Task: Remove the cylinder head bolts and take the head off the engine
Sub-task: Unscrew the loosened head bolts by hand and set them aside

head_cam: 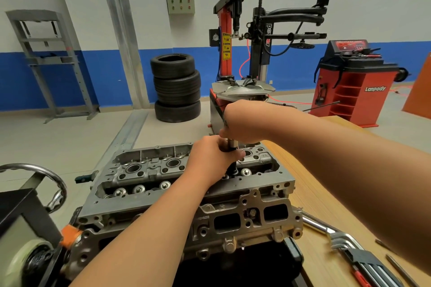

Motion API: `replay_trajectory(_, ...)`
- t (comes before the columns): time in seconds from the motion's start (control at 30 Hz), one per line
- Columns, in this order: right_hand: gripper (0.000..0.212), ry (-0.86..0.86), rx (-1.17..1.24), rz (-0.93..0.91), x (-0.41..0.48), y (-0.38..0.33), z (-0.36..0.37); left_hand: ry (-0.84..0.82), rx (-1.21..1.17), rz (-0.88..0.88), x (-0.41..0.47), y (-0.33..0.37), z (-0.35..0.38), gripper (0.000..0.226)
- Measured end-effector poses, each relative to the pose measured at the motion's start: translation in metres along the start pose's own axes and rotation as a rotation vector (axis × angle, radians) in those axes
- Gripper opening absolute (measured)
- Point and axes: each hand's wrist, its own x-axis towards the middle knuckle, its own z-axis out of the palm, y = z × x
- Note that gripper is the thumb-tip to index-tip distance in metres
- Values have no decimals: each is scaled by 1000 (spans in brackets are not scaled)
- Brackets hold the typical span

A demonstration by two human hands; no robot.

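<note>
The grey aluminium cylinder head [163, 177] sits on the engine in front of me, its top open with bolt heads and round bores showing. An upright wrench shaft with a socket [232, 147] stands in the head near its right end. My left hand [212, 161] grips the lower part of that shaft, just above the head. My right hand [240, 123] is wrapped round the shaft's upper end, directly above the left hand. The socket's tip and the bolt under it are hidden by my left hand.
A wooden bench [326, 193] runs along the right with a chrome bar [314, 222] and a hex key set [349, 247] on it. The engine stand's hand wheel [46, 175] is at the left. Stacked tyres [176, 87], a tyre changer [242, 86] and a red wheel balancer [356, 86] stand behind.
</note>
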Motion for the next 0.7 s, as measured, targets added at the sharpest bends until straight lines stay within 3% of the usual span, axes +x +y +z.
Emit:
replay_trajectory(0.13,19,-78,-48,-194,-7,4,-10,0,27,-5,0,3,2,34)
replay_trajectory(0.3,24,-100,11,-249,-10,9,-15,-195,-7,30,-5,-4,-3,3)
replay_trajectory(0.37,16,-61,19,-180,-8,5,-8,-152,21,53,-5,-3,-4,11)
replay_trajectory(0.43,40,13,-4,-48,-4,1,-1,-92,60,29,-2,0,-2,14)
replay_trajectory(0.5,46,36,-37,34,0,-1,1,-41,51,-17,-1,3,-1,21)
replay_trajectory(0.6,40,-22,-29,-29,2,1,-1,-7,64,-12,0,5,1,33)
replay_trajectory(0.7,30,-27,-40,-128,-1,5,-4,-73,13,7,-1,5,1,30)
